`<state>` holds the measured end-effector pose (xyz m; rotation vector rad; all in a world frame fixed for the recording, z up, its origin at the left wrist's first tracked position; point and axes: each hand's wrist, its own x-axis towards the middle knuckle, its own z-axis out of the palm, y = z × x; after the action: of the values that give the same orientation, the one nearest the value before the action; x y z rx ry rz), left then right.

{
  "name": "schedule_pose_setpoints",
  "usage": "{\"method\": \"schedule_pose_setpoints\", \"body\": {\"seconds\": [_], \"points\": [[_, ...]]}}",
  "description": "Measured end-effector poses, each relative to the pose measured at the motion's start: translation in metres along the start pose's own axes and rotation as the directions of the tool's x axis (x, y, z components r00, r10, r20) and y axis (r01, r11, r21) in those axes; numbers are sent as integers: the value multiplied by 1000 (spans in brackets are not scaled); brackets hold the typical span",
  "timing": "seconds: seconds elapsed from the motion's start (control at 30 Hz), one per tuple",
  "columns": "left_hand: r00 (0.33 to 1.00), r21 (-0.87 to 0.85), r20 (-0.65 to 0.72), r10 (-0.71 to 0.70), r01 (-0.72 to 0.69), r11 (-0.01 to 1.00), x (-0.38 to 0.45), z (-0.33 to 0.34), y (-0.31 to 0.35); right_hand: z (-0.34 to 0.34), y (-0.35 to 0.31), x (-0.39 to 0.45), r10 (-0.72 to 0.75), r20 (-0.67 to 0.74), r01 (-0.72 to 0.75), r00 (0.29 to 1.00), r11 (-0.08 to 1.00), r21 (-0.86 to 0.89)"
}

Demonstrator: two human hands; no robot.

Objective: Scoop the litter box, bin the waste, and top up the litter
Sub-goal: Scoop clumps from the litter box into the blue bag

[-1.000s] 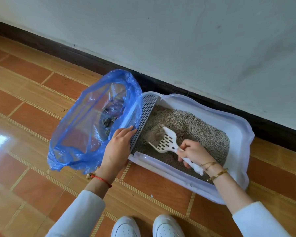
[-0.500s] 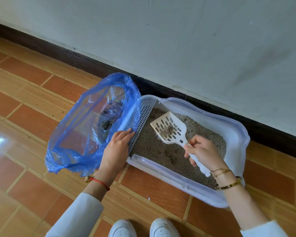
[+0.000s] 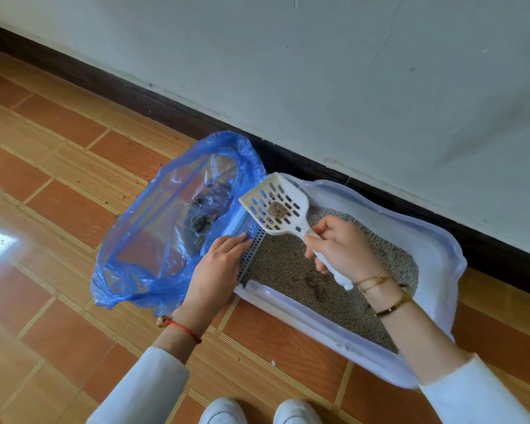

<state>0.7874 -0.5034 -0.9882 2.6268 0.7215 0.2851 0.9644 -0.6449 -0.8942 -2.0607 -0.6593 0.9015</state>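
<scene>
A white litter box (image 3: 435,252) with grey litter (image 3: 291,270) lies on the floor against the wall. My right hand (image 3: 340,249) grips the handle of a white slotted scoop (image 3: 276,206), raised over the box's left end. One brown clump (image 3: 277,209) rests in the scoop. A blue plastic bag (image 3: 166,228) stands open just left of the box, with a few grey clumps (image 3: 201,223) inside. My left hand (image 3: 218,267) presses the bag's edge against the box's perforated grey step (image 3: 251,252).
Orange floor tiles (image 3: 74,209) spread left and in front, with stray litter grains scattered on them. A dark skirting board (image 3: 135,96) and pale wall run behind the box. My white shoes (image 3: 257,413) are at the bottom edge.
My right hand lifted the scoop out of the litter, the loose grains sifted away, and it carried the remaining clump left toward the bag's mouth. My left hand stayed on the bag's edge.
</scene>
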Motion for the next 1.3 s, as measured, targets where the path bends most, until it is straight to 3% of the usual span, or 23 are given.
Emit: {"method": "schedule_pose_setpoints", "body": {"seconds": [0.2, 0.33, 0.43, 0.53, 0.63, 0.8, 0.93, 1.03, 1.17, 1.3], "points": [[1000, -15, -3, 8, -8, 1000, 1, 1, -5, 38, -39, 57, -185, 0, 172, 983, 915, -366], [1000, -38, -11, -3, 2, 999, 1, -1, -4, 67, -57, 78, -348, 76, 307, 934, 680, -666], [1000, -35, -14, -7, 7, 999, 1, -1, -5, 85, -60, 83, -475, 130, 362, 870, 438, -823], [1000, -35, -7, -3, 3, 999, 1, 1, -7, 96, -58, 86, -589, 184, 387, 787, 240, -890], [1000, -50, 5, -15, 15, 999, 1, 1, -8, 97, -58, 84, -614, 218, 393, 759, 165, -904], [1000, -47, -8, -19, 18, 999, 0, 2, -6, 94, -49, 84, -641, 182, 281, 746, 54, -958], [1000, -44, 1, -24, 24, 999, 0, 1, -4, 86, -54, 77, -619, 166, 315, 768, 139, -939], [1000, -39, 19, -25, 26, 999, 0, -1, -2, 71, -57, 72, -513, 78, 333, 855, 427, -841], [999, -42, 30, -37, 38, 998, 2, -3, 2, 29, -35, 50, -259, -36, 185, 965, 777, -601], [996, -24, 45, -76, 77, 997, 5, -2, 9, -21, 7, 7, 19, -73, -46, 997, 915, -401]]}}
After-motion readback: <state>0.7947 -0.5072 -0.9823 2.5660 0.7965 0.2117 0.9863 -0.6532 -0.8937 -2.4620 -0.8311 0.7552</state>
